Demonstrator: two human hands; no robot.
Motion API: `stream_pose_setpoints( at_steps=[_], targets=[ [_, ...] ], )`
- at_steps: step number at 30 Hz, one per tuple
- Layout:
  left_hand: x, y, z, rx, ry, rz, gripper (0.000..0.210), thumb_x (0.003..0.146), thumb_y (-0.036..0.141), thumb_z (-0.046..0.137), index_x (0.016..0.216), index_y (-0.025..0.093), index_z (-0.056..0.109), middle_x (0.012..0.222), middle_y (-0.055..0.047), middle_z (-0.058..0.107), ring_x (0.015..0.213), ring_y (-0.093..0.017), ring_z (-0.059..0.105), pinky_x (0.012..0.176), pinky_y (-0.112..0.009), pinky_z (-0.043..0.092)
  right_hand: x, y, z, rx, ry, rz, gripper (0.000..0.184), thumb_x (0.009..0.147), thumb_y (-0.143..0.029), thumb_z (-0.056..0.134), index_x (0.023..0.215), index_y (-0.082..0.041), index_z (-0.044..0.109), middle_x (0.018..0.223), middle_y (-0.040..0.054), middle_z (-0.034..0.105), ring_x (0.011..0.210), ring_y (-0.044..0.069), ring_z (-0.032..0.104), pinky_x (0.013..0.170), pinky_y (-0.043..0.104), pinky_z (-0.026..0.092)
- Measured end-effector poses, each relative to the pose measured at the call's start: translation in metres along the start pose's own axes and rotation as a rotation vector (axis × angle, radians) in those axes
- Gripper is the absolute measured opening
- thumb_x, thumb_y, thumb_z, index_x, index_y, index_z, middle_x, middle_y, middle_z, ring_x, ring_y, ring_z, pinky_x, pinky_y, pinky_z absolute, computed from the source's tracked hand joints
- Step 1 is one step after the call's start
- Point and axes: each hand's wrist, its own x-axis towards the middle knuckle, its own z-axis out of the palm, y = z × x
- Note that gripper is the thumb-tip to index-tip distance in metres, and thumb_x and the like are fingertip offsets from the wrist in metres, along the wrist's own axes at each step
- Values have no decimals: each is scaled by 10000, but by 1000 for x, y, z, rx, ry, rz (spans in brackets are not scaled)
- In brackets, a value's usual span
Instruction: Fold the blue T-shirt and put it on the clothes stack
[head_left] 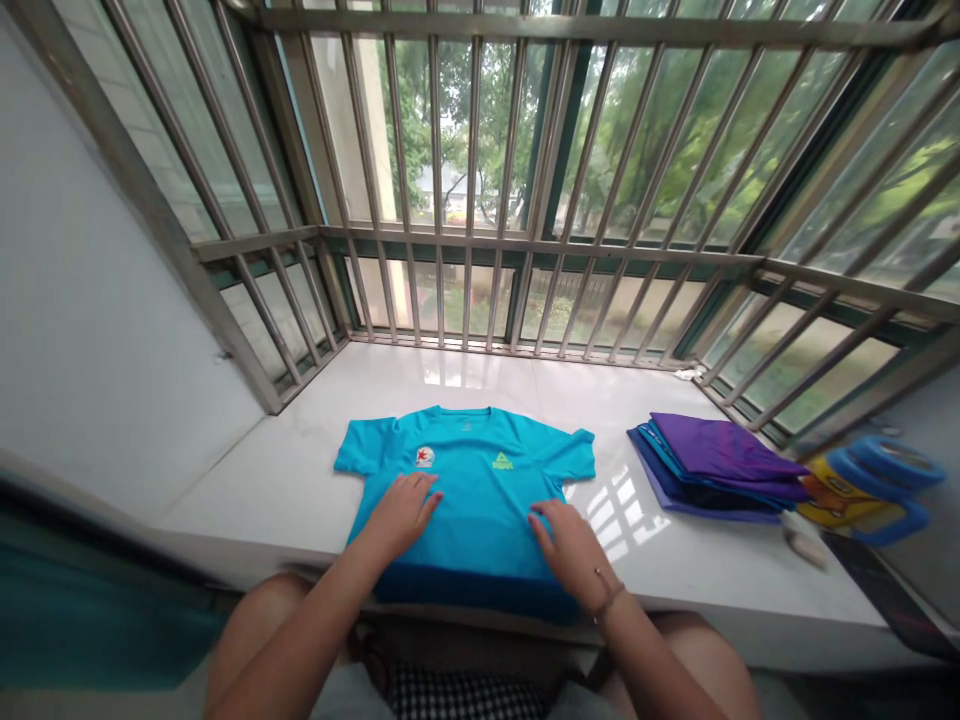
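A bright blue T-shirt [469, 480] lies flat, front up, on a white marble window sill [285, 480], with its hem hanging over the near edge. It has a small round badge and a green logo on the chest. My left hand [405, 510] rests palm down on the shirt's left middle, fingers spread. My right hand [570, 550], with a thin bracelet at the wrist, lies flat on the shirt's right lower part. Neither hand holds anything.
A stack of folded purple and blue clothes [716, 465] sits on the sill to the right. Beyond it is a yellow and blue plastic object [870, 485]. Metal window bars [480, 200] enclose the sill at the back and both sides. My bare knees are below the edge.
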Motion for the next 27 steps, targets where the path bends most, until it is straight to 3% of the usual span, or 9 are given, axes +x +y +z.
stream_pose_setpoints(
  at_steps=[2, 4, 7, 9, 12, 15, 22, 25, 27],
  targets=[
    [44, 17, 1, -49, 16, 50, 517, 1140, 480, 337, 1433, 204, 662, 1451, -131, 696, 1373, -277, 622, 1212, -489, 463, 38, 32, -18, -2, 72, 63, 402, 1101, -469, 464, 1102, -196, 758, 1099, 126, 765, 1039, 272, 714, 946, 369, 521],
    [92, 32, 7, -64, -39, 91, 512, 1134, 471, 356, 1427, 184, 662, 1495, -144, 672, 1421, -282, 595, 1236, -477, 443, 75, 62, -33, -42, 141, 212, 409, 1079, -492, 516, 1139, -152, 735, 1095, 154, 752, 1040, 273, 710, 925, 350, 504],
    [155, 45, 20, -53, -158, 96, 525, 1125, 452, 375, 1499, 167, 610, 1599, -148, 590, 1501, -270, 533, 1282, -437, 390, 119, 93, -42, -130, 239, 438, 576, 1059, -541, 539, 1310, -36, 653, 1274, 304, 675, 1180, 346, 674, 937, 393, 478],
    [183, 45, 31, -46, -182, 76, 555, 1116, 450, 390, 1555, 154, 558, 1649, -161, 531, 1538, -278, 495, 1292, -443, 373, 137, 105, -39, -161, 248, 538, 625, 1000, -569, 636, 1265, -4, 658, 1269, 370, 653, 1170, 400, 674, 891, 426, 481],
    [201, 36, 48, -45, -185, 40, 580, 1104, 472, 400, 1591, 184, 527, 1700, -152, 461, 1586, -308, 425, 1320, -526, 309, 151, 120, -27, -164, 198, 637, 415, 872, -490, 806, 960, -94, 719, 954, 261, 737, 925, 367, 724, 764, 393, 479],
    [200, 26, 60, -37, -176, 16, 604, 1100, 529, 380, 1632, 263, 486, 1760, -85, 365, 1641, -299, 317, 1353, -583, 188, 153, 131, -19, -138, 175, 639, 281, 897, -394, 765, 758, -175, 656, 732, 135, 696, 741, 280, 693, 685, 339, 440],
    [197, 24, 64, -9, -186, 9, 632, 1105, 545, 325, 1663, 275, 445, 1773, -55, 334, 1653, -269, 287, 1362, -573, 156, 129, 107, -31, -44, 318, 429, 357, 1108, -461, 417, 1134, -162, 611, 944, 119, 725, 826, 239, 689, 698, 310, 449],
    [197, 25, 63, -4, -176, 5, 627, 1106, 547, 326, 1654, 273, 457, 1770, -56, 342, 1651, -271, 292, 1361, -576, 160, 103, 66, -31, -62, 305, -6, 205, 1092, -344, 498, 1174, -198, 616, 1031, 94, 728, 919, 235, 693, 812, 326, 479],
    [198, 25, 64, -4, -160, -5, 601, 1112, 486, 320, 1652, 260, 456, 1762, -60, 362, 1643, -262, 312, 1361, -563, 173, 79, 36, -24, -153, 159, -348, 155, 1051, -226, 563, 1184, -231, 641, 1079, 75, 731, 968, 233, 680, 869, 343, 470]
  ],
)
